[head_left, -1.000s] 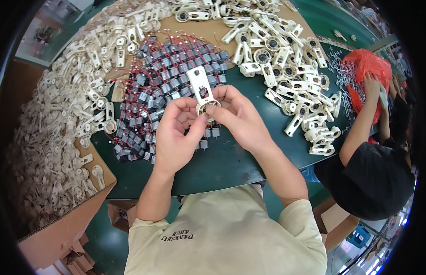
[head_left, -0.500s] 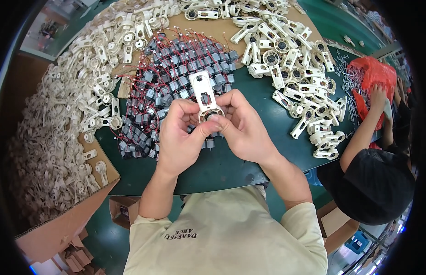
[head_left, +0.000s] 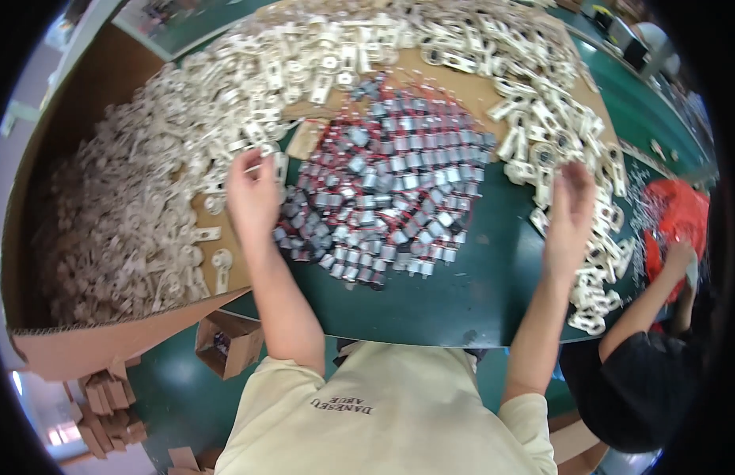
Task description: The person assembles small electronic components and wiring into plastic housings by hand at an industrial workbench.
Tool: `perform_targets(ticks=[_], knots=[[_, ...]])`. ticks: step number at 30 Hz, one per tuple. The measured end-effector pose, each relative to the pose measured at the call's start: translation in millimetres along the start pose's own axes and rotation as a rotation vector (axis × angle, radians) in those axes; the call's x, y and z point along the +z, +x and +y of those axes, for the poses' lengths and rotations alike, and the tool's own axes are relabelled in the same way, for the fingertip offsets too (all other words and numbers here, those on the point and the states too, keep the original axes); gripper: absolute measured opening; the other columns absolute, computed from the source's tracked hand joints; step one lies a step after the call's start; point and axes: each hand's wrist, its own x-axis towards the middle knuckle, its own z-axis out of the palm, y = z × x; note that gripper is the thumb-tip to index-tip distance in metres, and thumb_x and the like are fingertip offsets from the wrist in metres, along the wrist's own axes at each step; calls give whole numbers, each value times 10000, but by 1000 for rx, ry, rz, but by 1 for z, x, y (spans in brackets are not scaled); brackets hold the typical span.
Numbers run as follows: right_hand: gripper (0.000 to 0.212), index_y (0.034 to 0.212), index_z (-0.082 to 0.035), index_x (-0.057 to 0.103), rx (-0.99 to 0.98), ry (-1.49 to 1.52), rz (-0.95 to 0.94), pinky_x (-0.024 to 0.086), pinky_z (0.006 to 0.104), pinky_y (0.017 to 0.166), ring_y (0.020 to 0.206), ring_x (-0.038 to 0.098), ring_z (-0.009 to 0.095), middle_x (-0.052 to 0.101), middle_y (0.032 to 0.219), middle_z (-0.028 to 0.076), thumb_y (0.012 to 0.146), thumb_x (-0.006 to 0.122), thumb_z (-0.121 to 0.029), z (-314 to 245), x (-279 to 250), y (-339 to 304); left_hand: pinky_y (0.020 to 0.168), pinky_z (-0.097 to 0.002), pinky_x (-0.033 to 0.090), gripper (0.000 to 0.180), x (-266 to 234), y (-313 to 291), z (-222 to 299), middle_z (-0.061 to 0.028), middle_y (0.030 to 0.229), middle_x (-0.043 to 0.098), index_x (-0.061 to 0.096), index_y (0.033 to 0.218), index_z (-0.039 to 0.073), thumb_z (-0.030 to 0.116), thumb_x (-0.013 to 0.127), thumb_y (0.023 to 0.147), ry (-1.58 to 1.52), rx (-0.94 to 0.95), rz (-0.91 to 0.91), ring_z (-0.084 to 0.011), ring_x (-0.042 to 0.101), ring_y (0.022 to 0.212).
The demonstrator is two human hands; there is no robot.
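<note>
My left hand (head_left: 254, 196) is at the edge of the left heap, its fingertips curled in on a white plastic housing (head_left: 281, 168) that is partly hidden. Over the right-hand group of white housings with dark round inserts (head_left: 544, 154) is my right hand (head_left: 571, 202), smeared by motion. Whether it holds anything does not show. Between my hands lies a dense patch of small silver-grey motors (head_left: 399, 166) with thin red wires and white plugs.
A big cardboard box (head_left: 106, 336) on the left is full of loose white housings (head_left: 146, 206). A small open carton (head_left: 229, 344) stands below the green table (head_left: 399, 313). On the right, another person's hand (head_left: 681, 255) reaches into a red plastic bag (head_left: 680, 210).
My hands have parted from the middle, left hand to the left heap, right hand to the right group. The housing they held together has left the middle. The view has shifted.
</note>
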Motion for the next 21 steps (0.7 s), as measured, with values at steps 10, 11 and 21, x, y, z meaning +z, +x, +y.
perform_targets(ticks=[10, 11, 21], knots=[[199, 1042, -32, 620, -15, -363, -694, 500, 291, 670, 734, 629, 181, 642, 855, 98, 844, 619, -53, -29, 21, -22, 645, -287, 454, 229, -14, 17, -36, -64, 779, 625, 617, 935, -31, 184, 642, 859, 191, 19, -101, -125, 553, 689], [215, 1042, -42, 623, -40, -361, -777, 502, 302, 671, 743, 632, 211, 629, 849, 101, 827, 625, -40, -30, 21, -23, 646, -274, 458, 234, -12, 17, -33, -72, 821, 636, 594, 967, -25, 195, 618, 888, 27, 47, -20, -123, 566, 705], [243, 1063, -34, 592, -33, -273, -872, 486, 263, 646, 747, 616, 135, 607, 932, 53, 828, 646, 2, -35, 31, -35, 386, -180, 361, 320, 8, -44, 64, -130, 986, 652, 532, 1240, 18, 198, 514, 975, -1104, -251, -538, -70, 491, 487]])
